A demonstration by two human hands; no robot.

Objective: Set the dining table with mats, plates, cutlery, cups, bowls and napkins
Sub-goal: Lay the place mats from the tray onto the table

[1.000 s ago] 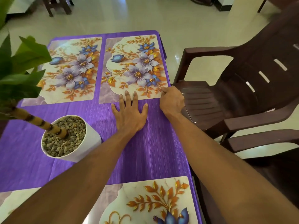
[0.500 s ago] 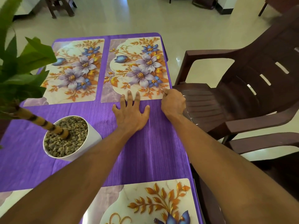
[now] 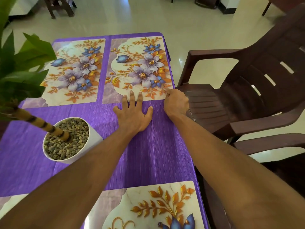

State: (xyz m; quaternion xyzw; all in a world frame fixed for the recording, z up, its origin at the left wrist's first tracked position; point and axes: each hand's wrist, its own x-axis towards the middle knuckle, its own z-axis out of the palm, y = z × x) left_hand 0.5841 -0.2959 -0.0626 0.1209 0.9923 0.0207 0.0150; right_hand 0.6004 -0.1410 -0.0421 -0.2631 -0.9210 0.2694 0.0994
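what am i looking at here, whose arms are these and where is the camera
No machine here: a person wears a camera on the head, so the picture looks down along their own bare arms. The left hand lies flat on the purple tablecloth, fingertips on the near edge of the far right mat. The right hand is curled at that mat's near right corner, apparently pinching it. Also there: a far left mat, a near mat, a white pot of pebbles, a brown chair.
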